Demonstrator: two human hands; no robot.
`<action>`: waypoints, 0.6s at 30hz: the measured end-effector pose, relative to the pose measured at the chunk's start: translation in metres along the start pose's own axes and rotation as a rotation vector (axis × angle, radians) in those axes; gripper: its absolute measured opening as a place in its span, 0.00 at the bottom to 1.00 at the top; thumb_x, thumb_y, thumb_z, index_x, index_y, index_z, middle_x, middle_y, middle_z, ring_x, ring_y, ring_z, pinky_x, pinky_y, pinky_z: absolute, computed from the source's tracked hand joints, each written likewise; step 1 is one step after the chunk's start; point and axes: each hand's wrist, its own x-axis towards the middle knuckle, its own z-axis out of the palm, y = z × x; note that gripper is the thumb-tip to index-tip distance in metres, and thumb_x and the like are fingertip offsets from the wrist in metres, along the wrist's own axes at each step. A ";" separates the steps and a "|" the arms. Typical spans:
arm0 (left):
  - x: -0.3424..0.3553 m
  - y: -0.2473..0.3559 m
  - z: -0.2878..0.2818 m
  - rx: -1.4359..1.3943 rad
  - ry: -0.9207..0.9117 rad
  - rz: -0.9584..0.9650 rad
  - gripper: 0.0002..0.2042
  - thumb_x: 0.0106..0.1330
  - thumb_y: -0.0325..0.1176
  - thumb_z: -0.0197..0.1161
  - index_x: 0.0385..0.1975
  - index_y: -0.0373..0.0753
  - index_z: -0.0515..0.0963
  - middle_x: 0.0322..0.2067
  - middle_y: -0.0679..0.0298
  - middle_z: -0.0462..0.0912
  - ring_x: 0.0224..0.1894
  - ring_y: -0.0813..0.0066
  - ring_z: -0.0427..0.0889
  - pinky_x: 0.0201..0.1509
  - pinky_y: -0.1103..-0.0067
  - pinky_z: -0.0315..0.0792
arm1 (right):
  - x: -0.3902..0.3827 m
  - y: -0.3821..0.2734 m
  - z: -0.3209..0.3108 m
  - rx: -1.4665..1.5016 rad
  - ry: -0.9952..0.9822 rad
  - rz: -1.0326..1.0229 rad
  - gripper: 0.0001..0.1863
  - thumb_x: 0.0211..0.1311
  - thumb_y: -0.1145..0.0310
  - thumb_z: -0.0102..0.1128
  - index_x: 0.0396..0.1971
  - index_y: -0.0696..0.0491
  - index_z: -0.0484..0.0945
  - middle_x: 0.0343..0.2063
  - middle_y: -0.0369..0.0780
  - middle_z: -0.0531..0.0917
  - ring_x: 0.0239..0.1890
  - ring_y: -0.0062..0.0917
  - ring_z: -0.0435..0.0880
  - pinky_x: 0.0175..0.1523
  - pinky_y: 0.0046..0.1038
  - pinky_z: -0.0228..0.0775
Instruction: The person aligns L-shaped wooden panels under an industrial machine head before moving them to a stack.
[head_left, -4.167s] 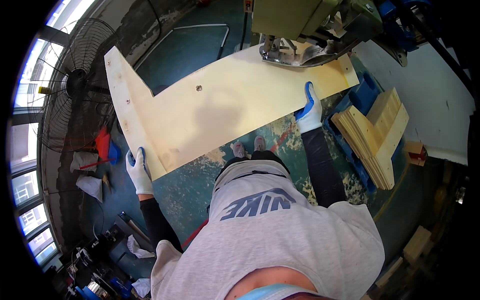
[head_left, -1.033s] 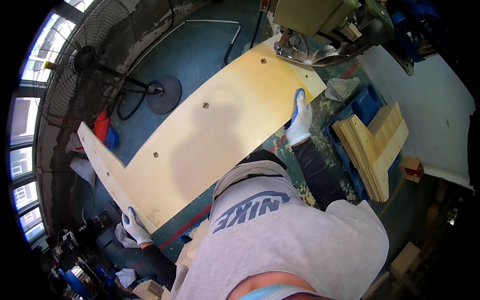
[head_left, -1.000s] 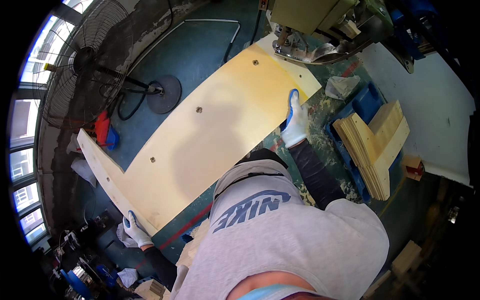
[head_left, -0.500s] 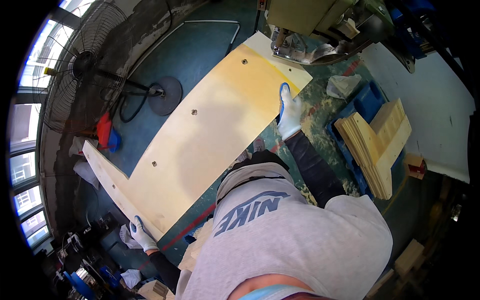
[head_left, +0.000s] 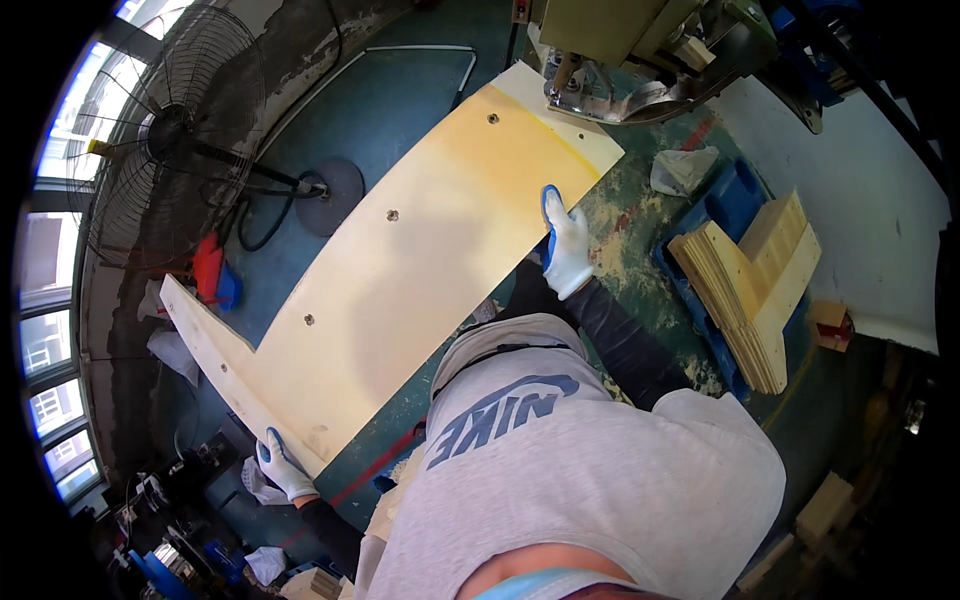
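Note:
A large pale plywood panel [head_left: 420,285], L-shaped with a curved far edge, stretches diagonally in front of me. Several round metal fittings stud its face. My left hand [head_left: 285,470], in a white and blue glove, grips the panel's near left end, with the thumb on top and the other fingers hidden below. On the near edge toward the right end, my right hand [head_left: 567,245] is closed in a matching glove. Its thumb lies over the top and its fingers are out of sight underneath. The panel's far right end reaches close to a green machine [head_left: 610,35].
A caged fan [head_left: 165,130] stands at the left by the windows, on a round base [head_left: 330,197]. To the right, several cut plywood pieces [head_left: 735,290] are stacked on a blue pallet [head_left: 690,330]. Sawdust and a plastic bag [head_left: 683,170] lie on the floor.
My right hand has slid along the panel's near edge toward me. The left hand keeps its hold, and the panel has shifted only slightly.

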 end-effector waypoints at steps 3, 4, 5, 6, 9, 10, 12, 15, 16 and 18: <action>-0.016 0.009 0.003 -0.106 0.040 -0.042 0.15 0.73 0.35 0.63 0.51 0.29 0.78 0.45 0.62 0.83 0.44 0.74 0.80 0.50 0.79 0.74 | 0.002 -0.009 0.011 0.035 -0.019 0.003 0.11 0.72 0.63 0.59 0.43 0.55 0.78 0.34 0.29 0.79 0.33 0.11 0.75 0.38 0.19 0.68; -0.014 -0.001 -0.003 -0.104 0.047 -0.047 0.15 0.73 0.35 0.63 0.51 0.29 0.78 0.45 0.62 0.83 0.44 0.74 0.80 0.50 0.79 0.74 | -0.002 -0.013 0.016 0.040 -0.011 0.006 0.10 0.72 0.63 0.59 0.42 0.55 0.79 0.32 0.29 0.79 0.31 0.11 0.75 0.36 0.19 0.67; -0.012 -0.012 -0.008 -0.123 0.046 -0.062 0.15 0.73 0.34 0.62 0.51 0.29 0.78 0.44 0.62 0.83 0.44 0.74 0.80 0.50 0.79 0.74 | -0.005 -0.017 0.022 0.060 0.024 0.021 0.09 0.73 0.64 0.58 0.42 0.55 0.79 0.33 0.29 0.79 0.32 0.11 0.75 0.36 0.19 0.67; -0.010 -0.010 -0.006 -0.142 0.036 -0.071 0.15 0.73 0.34 0.62 0.51 0.29 0.78 0.44 0.62 0.83 0.44 0.74 0.80 0.50 0.79 0.74 | -0.006 -0.020 0.024 0.060 0.027 0.021 0.09 0.73 0.64 0.58 0.42 0.55 0.79 0.33 0.29 0.79 0.32 0.11 0.75 0.36 0.19 0.67; -0.023 -0.005 0.005 -0.161 0.045 -0.030 0.15 0.73 0.34 0.63 0.51 0.29 0.78 0.45 0.62 0.83 0.44 0.75 0.80 0.50 0.79 0.74 | 0.001 -0.022 0.026 0.091 -0.011 0.021 0.10 0.73 0.64 0.58 0.43 0.55 0.78 0.34 0.29 0.79 0.32 0.11 0.75 0.38 0.20 0.68; -0.023 -0.006 0.004 -0.161 0.044 -0.030 0.15 0.73 0.34 0.63 0.51 0.29 0.78 0.45 0.62 0.83 0.44 0.75 0.80 0.50 0.79 0.74 | 0.010 -0.019 0.026 0.069 -0.048 0.012 0.11 0.73 0.64 0.58 0.45 0.56 0.78 0.36 0.31 0.80 0.34 0.13 0.77 0.39 0.20 0.70; -0.022 -0.012 0.000 -0.197 0.011 -0.082 0.15 0.73 0.34 0.62 0.51 0.28 0.78 0.45 0.62 0.83 0.44 0.75 0.80 0.50 0.79 0.74 | 0.018 -0.020 0.034 0.044 -0.090 0.005 0.12 0.73 0.64 0.58 0.46 0.57 0.78 0.38 0.32 0.81 0.36 0.14 0.79 0.41 0.20 0.72; -0.032 -0.002 0.009 -0.162 0.057 -0.064 0.14 0.73 0.36 0.62 0.49 0.30 0.79 0.42 0.63 0.83 0.42 0.76 0.81 0.49 0.78 0.74 | 0.022 -0.023 0.048 0.050 -0.151 0.026 0.13 0.73 0.66 0.57 0.50 0.58 0.78 0.44 0.36 0.84 0.44 0.17 0.83 0.49 0.22 0.76; -0.029 -0.001 0.008 -0.160 0.057 -0.065 0.14 0.73 0.36 0.62 0.49 0.30 0.79 0.42 0.63 0.83 0.42 0.76 0.81 0.49 0.78 0.74 | 0.027 -0.020 0.047 0.051 -0.150 0.028 0.13 0.73 0.66 0.57 0.50 0.58 0.78 0.44 0.36 0.84 0.44 0.17 0.83 0.49 0.22 0.76; -0.022 -0.003 0.004 -0.167 0.004 -0.070 0.15 0.73 0.33 0.62 0.52 0.28 0.78 0.45 0.62 0.83 0.44 0.74 0.81 0.51 0.79 0.74 | 0.035 -0.015 0.045 0.026 -0.155 0.067 0.14 0.74 0.66 0.56 0.51 0.59 0.78 0.44 0.35 0.84 0.43 0.17 0.83 0.49 0.23 0.76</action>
